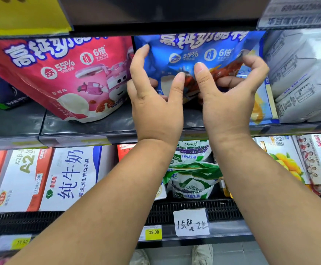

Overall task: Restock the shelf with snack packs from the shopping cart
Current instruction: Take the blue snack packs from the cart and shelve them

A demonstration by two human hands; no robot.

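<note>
Head view: left hand [156, 104] and right hand [230, 98] both grip the blue snack pack [203, 52], standing on the shelf [98, 129] right of a pink pack [64, 77], so this placement seems nearly finished; cart unseen.

The blue snack pack [199, 52], glossy with white Chinese lettering and a cartoon print, stands upright on the shelf [98, 128] at upper centre of the frame. Its front is crinkled where the left hand [156, 106] and right hand [230, 102] pinch it. A matching pink snack pack [60, 73] stands just to its left, leaning.
</note>
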